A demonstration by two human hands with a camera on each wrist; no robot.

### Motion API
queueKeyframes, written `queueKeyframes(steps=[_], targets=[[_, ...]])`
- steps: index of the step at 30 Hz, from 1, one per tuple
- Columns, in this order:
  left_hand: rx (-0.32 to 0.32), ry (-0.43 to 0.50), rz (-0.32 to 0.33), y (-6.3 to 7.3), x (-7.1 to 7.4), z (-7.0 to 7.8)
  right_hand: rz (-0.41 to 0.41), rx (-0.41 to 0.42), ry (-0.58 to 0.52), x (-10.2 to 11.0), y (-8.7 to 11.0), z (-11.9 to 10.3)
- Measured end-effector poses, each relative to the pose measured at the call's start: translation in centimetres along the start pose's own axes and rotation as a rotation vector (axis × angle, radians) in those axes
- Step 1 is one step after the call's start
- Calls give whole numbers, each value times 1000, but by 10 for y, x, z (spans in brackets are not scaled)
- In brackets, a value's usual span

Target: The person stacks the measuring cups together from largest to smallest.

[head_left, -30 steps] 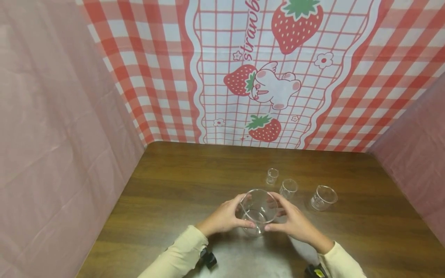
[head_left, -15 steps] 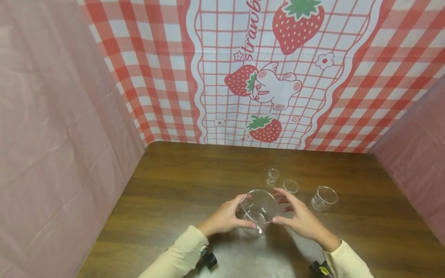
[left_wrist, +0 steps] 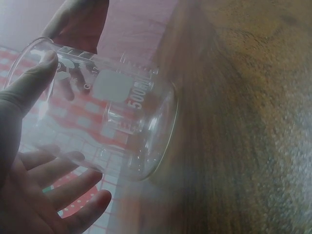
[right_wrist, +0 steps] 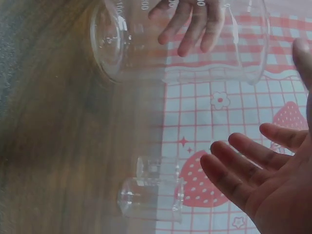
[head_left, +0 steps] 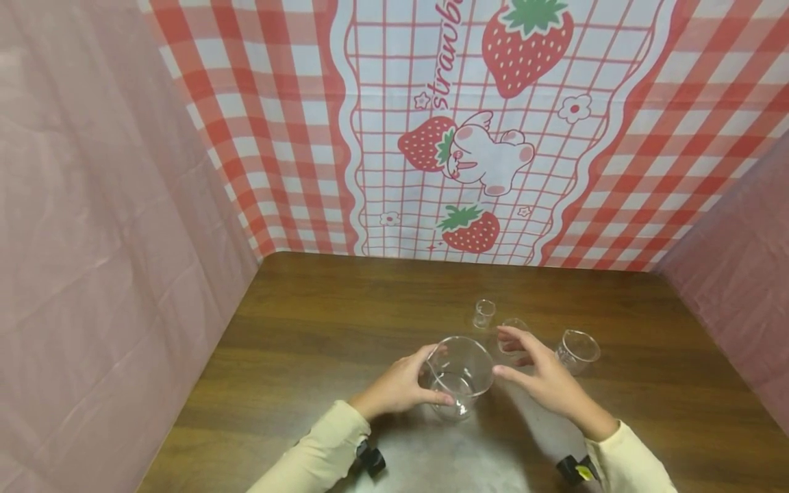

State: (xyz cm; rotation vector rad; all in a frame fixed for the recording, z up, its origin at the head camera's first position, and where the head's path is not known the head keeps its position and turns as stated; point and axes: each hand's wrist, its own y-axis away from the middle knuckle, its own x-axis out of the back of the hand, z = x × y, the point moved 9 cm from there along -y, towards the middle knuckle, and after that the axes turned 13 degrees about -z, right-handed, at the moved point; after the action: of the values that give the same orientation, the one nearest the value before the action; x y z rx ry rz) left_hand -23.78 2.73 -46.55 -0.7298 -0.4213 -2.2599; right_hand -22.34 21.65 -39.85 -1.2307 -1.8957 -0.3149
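Checked cloth backs the table; my right hand, fingers spread, half-hides a small beaker; my left hand clasps a clear, white-printed large beaker.

Standing on a brown wooden table: near, a large beaker; farther off, left to right, a tiny beaker, a small beaker, partly hidden, and a medium beaker.

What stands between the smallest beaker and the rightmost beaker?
The head view shows another beaker there, partly hidden behind the right hand, which also crosses that stretch.
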Motion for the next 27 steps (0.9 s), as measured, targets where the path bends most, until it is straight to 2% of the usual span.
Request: queueKeyframes(steps=[14,27], targets=[[-12,6,-6,-1,-1,0,89,-11,105,28,-3,-3],[-7,-6,-4,0,-1,0,102,-121,187,46,-2,7]])
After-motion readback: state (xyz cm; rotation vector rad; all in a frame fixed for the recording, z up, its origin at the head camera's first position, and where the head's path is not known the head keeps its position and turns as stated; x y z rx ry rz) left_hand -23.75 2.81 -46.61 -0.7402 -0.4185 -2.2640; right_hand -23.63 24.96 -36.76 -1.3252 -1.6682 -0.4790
